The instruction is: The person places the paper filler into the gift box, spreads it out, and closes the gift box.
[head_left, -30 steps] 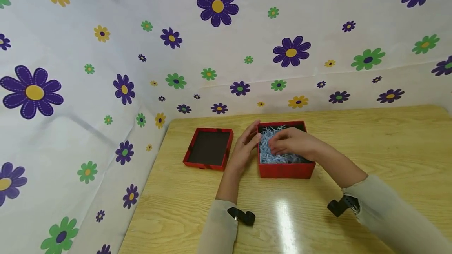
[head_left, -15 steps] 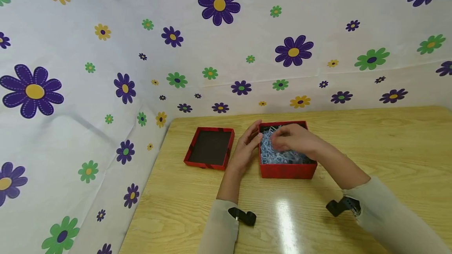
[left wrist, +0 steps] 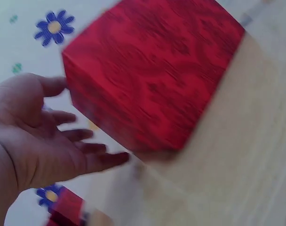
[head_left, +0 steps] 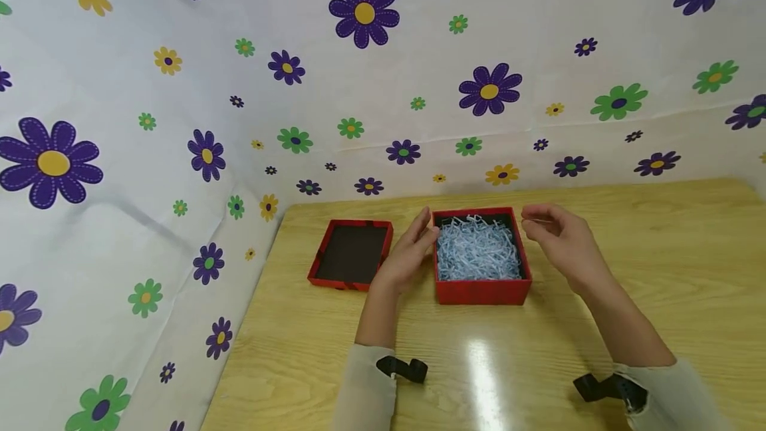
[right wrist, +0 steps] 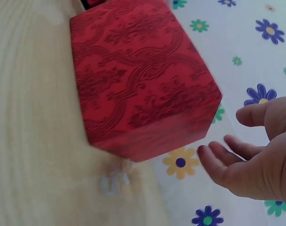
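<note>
A red patterned box (head_left: 481, 292) stands without its lid on the wooden table, filled with pale blue shredded paper (head_left: 475, 251). At its left side is my left hand (head_left: 407, 255), fingers spread; in the left wrist view its thumb tip meets the edge of the box (left wrist: 152, 70). Just off the right side hovers my right hand (head_left: 565, 241), holding nothing, its fingers loosely bent. The right wrist view shows a gap between that hand (right wrist: 260, 155) and the box (right wrist: 138, 70). Anything under the paper is hidden.
Left of the box, a red lid (head_left: 352, 255) lies with its black inside facing up. The wooden table (head_left: 443, 384) meets a white sheet with printed flowers (head_left: 383, 85) at its back and left. Each wrist wears a black camera mount.
My right hand has lifted out of the box and moved right, past its right wall. The shredded paper is now in full view. My left hand stays beside the box.
</note>
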Tool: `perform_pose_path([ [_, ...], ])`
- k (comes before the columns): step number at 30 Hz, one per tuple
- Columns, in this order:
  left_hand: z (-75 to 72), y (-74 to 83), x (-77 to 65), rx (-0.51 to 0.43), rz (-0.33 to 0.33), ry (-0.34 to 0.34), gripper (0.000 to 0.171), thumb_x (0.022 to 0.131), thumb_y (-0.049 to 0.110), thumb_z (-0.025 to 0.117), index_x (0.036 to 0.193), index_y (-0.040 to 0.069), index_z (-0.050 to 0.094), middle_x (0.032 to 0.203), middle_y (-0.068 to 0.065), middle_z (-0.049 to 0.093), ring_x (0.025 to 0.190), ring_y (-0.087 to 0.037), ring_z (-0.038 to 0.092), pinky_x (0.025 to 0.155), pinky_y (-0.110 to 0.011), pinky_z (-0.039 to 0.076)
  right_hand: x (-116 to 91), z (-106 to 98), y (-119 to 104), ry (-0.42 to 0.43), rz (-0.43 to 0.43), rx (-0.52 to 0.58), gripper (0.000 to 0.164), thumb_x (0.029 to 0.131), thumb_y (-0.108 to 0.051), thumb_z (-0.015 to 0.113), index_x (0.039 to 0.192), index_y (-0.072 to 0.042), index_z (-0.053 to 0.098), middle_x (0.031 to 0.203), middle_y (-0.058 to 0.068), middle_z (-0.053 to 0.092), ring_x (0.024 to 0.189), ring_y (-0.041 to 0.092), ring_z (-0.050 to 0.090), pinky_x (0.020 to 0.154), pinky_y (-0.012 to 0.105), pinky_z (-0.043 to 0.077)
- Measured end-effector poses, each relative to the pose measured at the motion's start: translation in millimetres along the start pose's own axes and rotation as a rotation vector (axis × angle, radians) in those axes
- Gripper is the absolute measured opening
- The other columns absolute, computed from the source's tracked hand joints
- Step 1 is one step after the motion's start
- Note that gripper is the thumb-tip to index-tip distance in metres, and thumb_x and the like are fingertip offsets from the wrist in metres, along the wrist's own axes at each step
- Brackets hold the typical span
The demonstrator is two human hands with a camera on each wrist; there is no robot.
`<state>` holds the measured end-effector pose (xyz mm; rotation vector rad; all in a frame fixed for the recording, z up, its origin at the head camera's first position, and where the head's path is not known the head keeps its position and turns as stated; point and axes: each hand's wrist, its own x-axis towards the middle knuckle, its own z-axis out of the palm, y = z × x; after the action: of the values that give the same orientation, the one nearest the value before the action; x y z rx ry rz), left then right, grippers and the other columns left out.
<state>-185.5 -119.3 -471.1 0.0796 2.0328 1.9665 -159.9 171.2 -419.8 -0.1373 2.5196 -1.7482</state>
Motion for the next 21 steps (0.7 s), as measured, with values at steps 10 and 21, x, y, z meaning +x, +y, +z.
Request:
perform_pose_path([
  [10,7.9,28.6,-22.7,0.143,-0.111,-0.020,0.060,0.114,0.025,0.046,0.170,0.027,0.023,0.175,-0.003,0.023,0.158,-0.035,0.029,0.122,-0.059,0.034,-3.6,-7.1,14.3,-0.275,0.048,0.056,0.059,0.112,-0.025,0.054,0.156,0.012,0.038,0.155,0.035,0.044,0.134,0.053,0.054,0.093,0.045,0.061],
  [21,30.8,25.7,-15.5,0.248,-0.052,0.052,0.058,0.114,0.026,0.049,0.168,0.024,0.030,0.172,-0.003,0.030,0.158,-0.032,0.028,0.125,-0.056,0.029,-4.5,-26.8,17.0,-0.245,0.044,-0.007,0.054,0.109,-0.016,0.061,0.153,0.011,0.045,0.152,0.035,0.048,0.131,0.052,0.056,0.089,0.043,0.062],
])
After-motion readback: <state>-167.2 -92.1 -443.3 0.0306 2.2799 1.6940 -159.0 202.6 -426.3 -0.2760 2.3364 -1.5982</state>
